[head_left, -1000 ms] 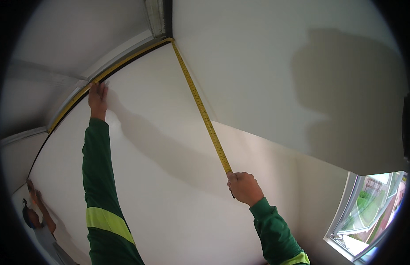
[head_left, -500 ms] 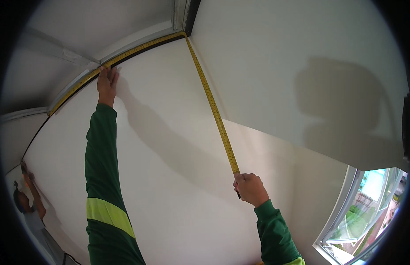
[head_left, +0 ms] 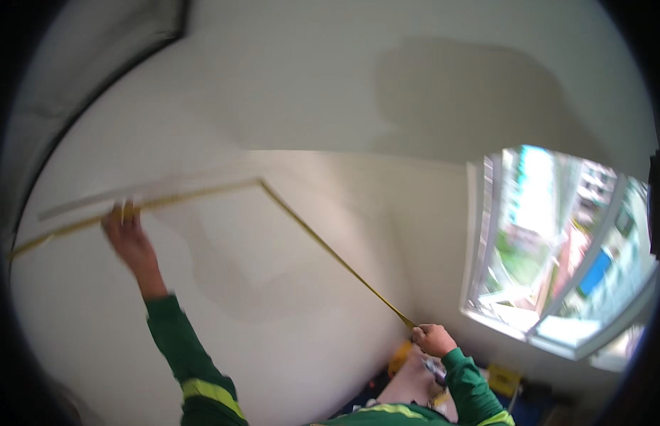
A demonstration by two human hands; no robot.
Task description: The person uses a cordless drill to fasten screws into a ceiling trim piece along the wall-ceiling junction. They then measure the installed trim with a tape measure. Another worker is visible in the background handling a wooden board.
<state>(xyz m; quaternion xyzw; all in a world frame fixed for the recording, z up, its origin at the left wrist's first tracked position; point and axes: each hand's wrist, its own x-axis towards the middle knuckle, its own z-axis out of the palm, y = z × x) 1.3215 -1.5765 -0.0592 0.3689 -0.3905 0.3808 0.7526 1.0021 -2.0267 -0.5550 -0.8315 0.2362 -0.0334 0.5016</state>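
Note:
A long yellow tape measure blade (head_left: 202, 192) stretches in front of the white wall. It bends sharply near the middle of the view and slants down to the right. My left hand (head_left: 131, 241) is raised, its fingers closed around the blade on the left stretch; motion blurs them somewhat. Past that hand the blade runs on to the left rim of the view. At the lower right my right hand (head_left: 434, 340) is closed on the other end of the tape. Whatever lies inside that fist is hidden.
The pale wall (head_left: 273, 284) meets a dark-edged ceiling frame (head_left: 95, 92) at the upper left. A window (head_left: 550, 248) stands at the right, showing buildings outside. Below my right arm are a pinkish surface (head_left: 408, 387) and a yellow object (head_left: 504, 380), both blurred.
The tape has come down from along the ceiling edge. Both hands are lower in view, and the view has swung right and down. The other person at the left is no longer clearly visible.

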